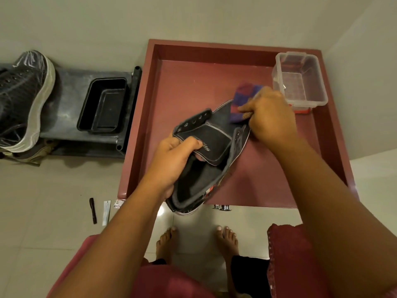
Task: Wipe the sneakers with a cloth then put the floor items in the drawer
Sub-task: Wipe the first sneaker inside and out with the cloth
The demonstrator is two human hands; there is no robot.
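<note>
A dark grey sneaker (217, 147) hangs over the open red drawer (279, 168), toe pointing away. My left hand (171, 162) grips it at the tongue and collar, fingers curled inside the opening. My right hand (270, 117) holds a purple and red checked cloth (242, 102) pressed against the toe end of the sneaker. A second dark sneaker (23, 100) with a pale sole rests on the black rack at the far left. On the floor lie a dark pen-like stick (93, 210), a thin white packet (106, 212) and a small paper scrap (117, 203).
A clear plastic box (300, 80) stands in the drawer's far right corner. A black tray (103, 104) sits on a grey shoe rack (68, 134) left of the drawer. The drawer's metal knobs (223, 207) project toward my bare feet (227, 239) on the tiled floor.
</note>
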